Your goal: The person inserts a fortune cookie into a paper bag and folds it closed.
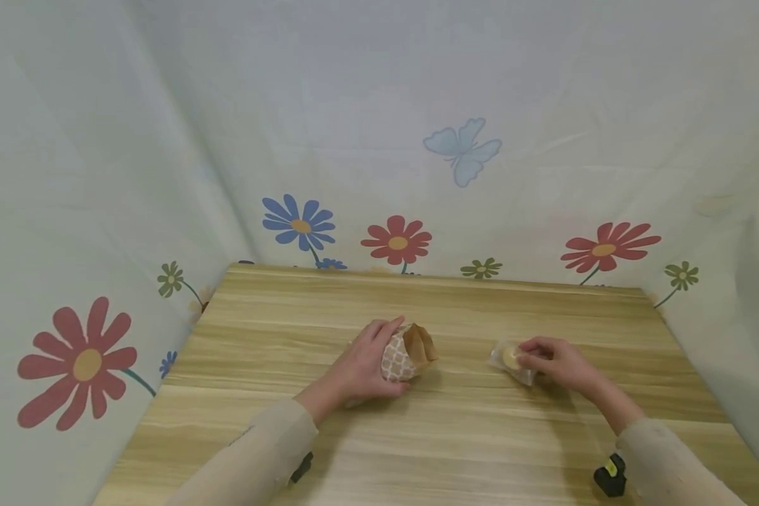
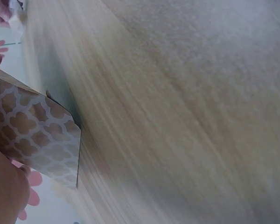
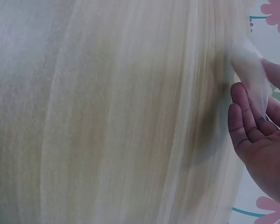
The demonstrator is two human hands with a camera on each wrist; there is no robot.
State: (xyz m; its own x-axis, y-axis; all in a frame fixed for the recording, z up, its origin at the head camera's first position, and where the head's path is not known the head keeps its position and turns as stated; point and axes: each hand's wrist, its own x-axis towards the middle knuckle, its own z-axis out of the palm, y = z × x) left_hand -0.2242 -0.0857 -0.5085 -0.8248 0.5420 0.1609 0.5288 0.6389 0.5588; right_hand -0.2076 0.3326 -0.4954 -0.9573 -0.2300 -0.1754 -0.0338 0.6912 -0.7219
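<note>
My left hand (image 1: 370,362) grips a small brown paper bag (image 1: 397,357) with a white lattice pattern, its mouth open toward the right. In the left wrist view the patterned side of the bag (image 2: 35,128) shows beside the thumb. To the right, my right hand (image 1: 558,360) pinches a clear plastic packet (image 1: 525,376) with a round, pale yellow item (image 1: 511,357) inside; its exact kind is unclear. The right wrist view has the packet (image 3: 252,72) between thumb and fingers. Both hands are just above the table, apart from each other.
A wood-grain table (image 1: 455,436) spans the space under both hands. Behind and beside it hangs a pale cloth (image 1: 354,91) printed with flowers and a butterfly. A black device (image 1: 610,476) with a yellow-green label is at the right wrist, and another dark piece (image 1: 301,467) by the left sleeve.
</note>
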